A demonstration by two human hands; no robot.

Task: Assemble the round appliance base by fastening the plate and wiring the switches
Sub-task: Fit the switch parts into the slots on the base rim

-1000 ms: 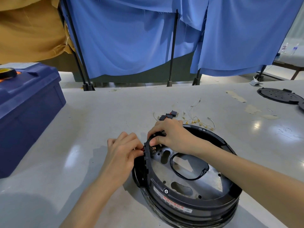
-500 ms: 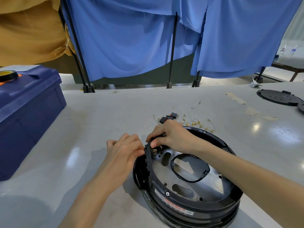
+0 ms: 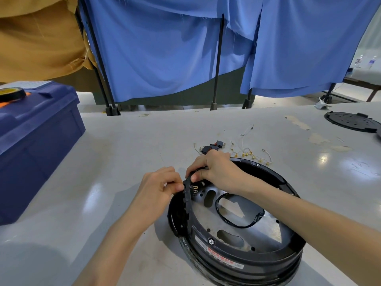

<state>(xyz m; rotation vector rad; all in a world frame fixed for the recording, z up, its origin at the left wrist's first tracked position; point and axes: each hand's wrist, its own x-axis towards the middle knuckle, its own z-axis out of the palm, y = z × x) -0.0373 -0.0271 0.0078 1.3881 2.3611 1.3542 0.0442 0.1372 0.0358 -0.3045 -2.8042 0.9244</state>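
Note:
A round black appliance base (image 3: 243,256) lies on the grey table, with a metal plate (image 3: 266,234) inside it and a black cable loop (image 3: 239,213) over the plate's middle hole. My right hand (image 3: 218,172) grips the base's far-left rim, thumb inside. My left hand (image 3: 158,193) pinches the outside of the same rim, where switch terminals (image 3: 194,189) show on the inner wall. Loose black switches (image 3: 212,147) and short wires with brass terminals (image 3: 250,154) lie just beyond the base.
A dark blue toolbox (image 3: 35,145) with a tape roll (image 3: 11,93) on its lid stands at the left. A round black plate (image 3: 352,121) lies at the far right. Blue curtains on black stands hang behind the table.
The view has shifted slightly. Both hands stay at the same spot on the rim, with only small finger movements.

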